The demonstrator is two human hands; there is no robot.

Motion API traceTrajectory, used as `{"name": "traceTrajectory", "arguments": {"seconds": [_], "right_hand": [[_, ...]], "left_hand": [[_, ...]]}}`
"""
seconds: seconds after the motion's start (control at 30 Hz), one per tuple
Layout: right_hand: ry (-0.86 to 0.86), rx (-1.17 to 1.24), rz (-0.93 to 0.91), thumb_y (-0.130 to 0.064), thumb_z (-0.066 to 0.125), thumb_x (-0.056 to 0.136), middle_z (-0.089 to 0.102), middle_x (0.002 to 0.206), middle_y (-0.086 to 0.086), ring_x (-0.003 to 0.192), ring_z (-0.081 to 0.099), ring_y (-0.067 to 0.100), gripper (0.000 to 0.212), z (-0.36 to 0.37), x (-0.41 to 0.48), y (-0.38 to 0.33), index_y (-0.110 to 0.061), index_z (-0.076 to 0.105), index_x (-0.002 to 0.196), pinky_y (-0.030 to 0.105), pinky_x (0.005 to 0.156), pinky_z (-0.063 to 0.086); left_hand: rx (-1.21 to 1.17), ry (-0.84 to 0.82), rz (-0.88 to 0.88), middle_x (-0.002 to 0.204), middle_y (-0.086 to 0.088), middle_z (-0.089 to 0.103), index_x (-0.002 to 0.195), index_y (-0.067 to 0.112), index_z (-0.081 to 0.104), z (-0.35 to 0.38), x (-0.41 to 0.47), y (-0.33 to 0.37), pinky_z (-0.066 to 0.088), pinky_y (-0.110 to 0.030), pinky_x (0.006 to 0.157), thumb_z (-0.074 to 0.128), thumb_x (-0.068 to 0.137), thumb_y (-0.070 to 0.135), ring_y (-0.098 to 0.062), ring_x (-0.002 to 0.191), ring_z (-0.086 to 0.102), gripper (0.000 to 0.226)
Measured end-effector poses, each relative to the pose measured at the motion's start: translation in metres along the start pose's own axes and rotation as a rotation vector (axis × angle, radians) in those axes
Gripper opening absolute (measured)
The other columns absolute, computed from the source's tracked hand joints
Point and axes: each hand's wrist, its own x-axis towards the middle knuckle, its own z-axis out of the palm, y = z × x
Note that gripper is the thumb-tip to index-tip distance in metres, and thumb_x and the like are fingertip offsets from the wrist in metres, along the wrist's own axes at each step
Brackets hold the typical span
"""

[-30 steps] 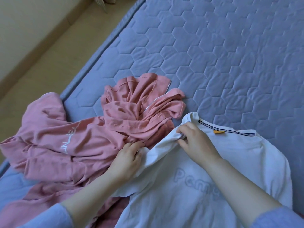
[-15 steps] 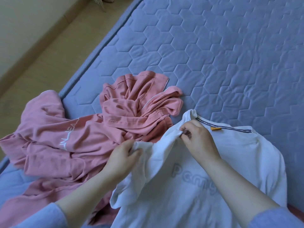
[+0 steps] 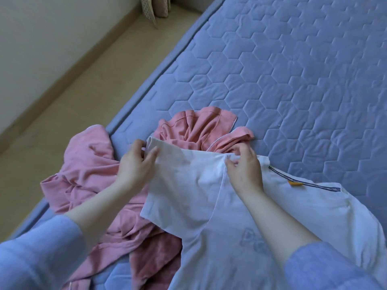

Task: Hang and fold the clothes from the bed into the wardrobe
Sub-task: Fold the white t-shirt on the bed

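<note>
The sleeve (image 3: 184,185) of the white T-shirt (image 3: 314,208) is held stretched crosswise, pinched at the cuff by the left hand (image 3: 137,166) and at the shoulder seam by the right hand (image 3: 246,171).

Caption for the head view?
Left hand and right hand pinch the sleeve of a white T-shirt on a quilted mattress beside pink clothes.

Home bedroom: blue quilted bed (image 3: 293,80), with pink clothes (image 3: 88,174) and a white shirt (image 3: 314,206) piled on its near edge. Left of the bed: beige floor (image 3: 83,97), plain wall (image 3: 52,28), curtain hem (image 3: 155,7) by its far corner.
</note>
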Motion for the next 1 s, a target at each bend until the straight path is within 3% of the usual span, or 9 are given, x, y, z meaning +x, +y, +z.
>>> {"name": "traceTrajectory", "arguments": {"seconds": [0.1,0.3,0.37,0.47,0.57,0.67,0.73,0.83,1.0], "right_hand": [[-0.023,0.029,0.208,-0.013,0.059,0.090,0.068,0.098,0.010,0.095,0.063,0.029,0.015,0.008,-0.014,0.008,-0.008,0.062,0.104,0.034,0.082,0.047],[-0.161,0.243,0.361,-0.005,0.053,0.088,0.067,0.102,0.024,0.093,0.065,0.027,0.018,0.023,-0.034,0.013,0.002,0.063,0.102,0.044,0.091,0.052],[-0.218,0.234,0.350,-0.004,0.049,0.088,0.059,0.114,0.031,0.087,0.061,0.033,0.025,0.027,-0.037,0.007,0.012,0.053,0.106,0.044,0.084,0.050],[-0.267,0.272,0.379,-0.004,0.044,0.090,0.048,0.131,0.031,0.119,0.053,0.040,0.036,0.031,-0.044,-0.001,0.012,0.045,0.123,0.058,0.099,0.043],[-0.168,0.384,0.486,-0.008,0.045,0.095,0.061,0.130,0.014,0.121,0.056,0.030,0.029,0.033,-0.063,-0.002,0.002,0.057,0.120,0.052,0.103,0.044],[-0.211,0.561,0.569,-0.003,0.045,0.094,0.071,0.090,-0.018,0.087,0.066,-0.002,0.023,0.035,-0.085,0.000,-0.017,0.061,0.088,0.039,0.094,0.051],[-0.251,0.683,0.597,0.002,0.042,0.095,0.067,0.081,-0.029,0.077,0.062,-0.015,0.036,0.037,-0.094,0.003,-0.029,0.060,0.091,0.029,0.087,0.048],[-0.198,0.902,0.671,-0.001,0.042,0.099,0.056,0.123,-0.005,0.113,0.056,0.008,0.042,0.032,-0.099,0.006,-0.019,0.049,0.136,0.037,0.098,0.046],[-0.157,1.067,0.728,-0.006,0.043,0.101,0.056,0.132,0.007,0.117,0.057,0.022,0.037,0.007,-0.120,0.025,-0.019,0.050,0.134,0.036,0.090,0.048]], "left_hand": [[0.005,-0.155,-0.149,0.077,0.004,0.070,0.091,0.018,0.063,0.004,-0.005,-0.017,0.051,-0.033,0.068,0.064,0.081,0.059,-0.013,0.071,0.065,0.042],[-0.093,-0.399,-0.168,0.059,0.007,0.066,0.068,0.020,0.066,-0.002,-0.034,-0.036,0.049,-0.028,0.054,0.073,0.064,0.068,-0.010,0.057,0.062,0.049],[-0.028,-0.362,-0.115,0.069,-0.006,0.065,0.078,0.005,0.064,-0.002,-0.040,-0.035,0.049,-0.043,0.064,0.066,0.066,0.061,-0.023,0.066,0.062,0.057],[-0.043,-0.202,0.009,0.060,0.000,0.046,0.072,0.003,0.051,0.002,-0.047,-0.029,0.034,-0.034,0.056,0.068,0.082,0.033,-0.017,0.061,0.044,0.036],[-0.035,-0.080,0.140,0.056,0.010,0.044,0.069,0.015,0.045,0.004,-0.056,-0.021,0.031,-0.020,0.051,0.057,0.090,0.016,-0.004,0.055,0.040,0.024],[-0.072,-0.076,0.226,0.060,0.015,0.048,0.071,0.023,0.042,0.005,-0.066,-0.018,0.033,-0.018,0.055,0.053,0.093,0.013,0.000,0.057,0.043,0.027],[-0.075,-0.084,0.280,0.068,0.011,0.053,0.078,0.021,0.048,0.007,-0.074,-0.017,0.036,-0.016,0.059,0.051,0.094,0.010,-0.001,0.061,0.047,0.019],[-0.074,-0.097,0.310,0.068,0.000,0.056,0.085,0.012,0.053,0.010,-0.084,-0.014,0.041,-0.027,0.064,0.048,0.095,0.017,-0.013,0.065,0.051,0.011],[-0.084,-0.101,0.478,0.069,0.015,0.054,0.097,0.021,0.055,0.014,-0.101,0.008,0.039,-0.024,0.060,0.042,0.091,0.021,-0.002,0.062,0.048,0.014]]}}
